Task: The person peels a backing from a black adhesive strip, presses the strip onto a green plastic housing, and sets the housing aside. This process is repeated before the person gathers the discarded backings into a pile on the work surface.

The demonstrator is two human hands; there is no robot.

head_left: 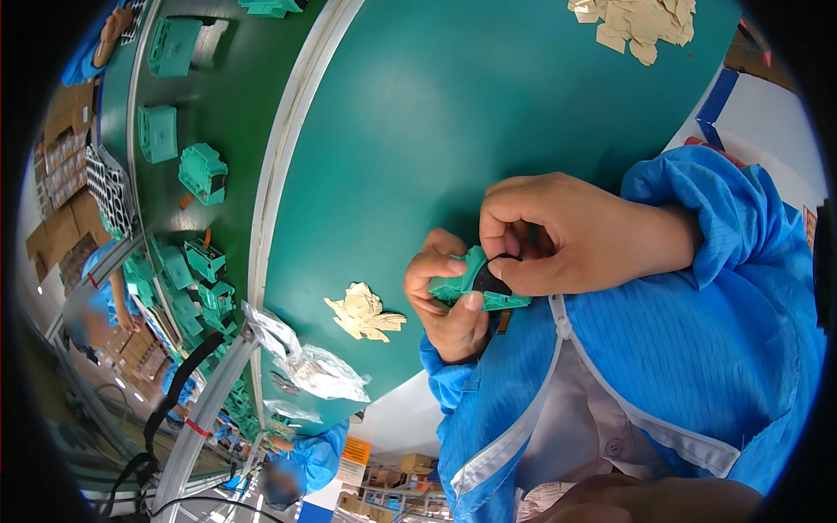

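Note:
My left hand [443,301] is closed around a small green plastic housing [473,261], held just above the near edge of the green table and close to my blue jacket. A black piece [488,281] lies across the housing's right part. Over it, my right hand [571,234] has thumb and forefinger pinched at the black piece's upper edge. Its other fingers are curled in, and the fingertips partly hide what they grip. From the housing's lower side sticks out a short brown ribbon [504,323].
Cream paper scraps [364,312] lie left of my hands, with a bigger heap [641,24] at the far right. A clear plastic bag [323,370] rests near the metal rail [277,144]. Beyond it, a belt carries several green housings [203,173]. Co-workers in blue stand at left.

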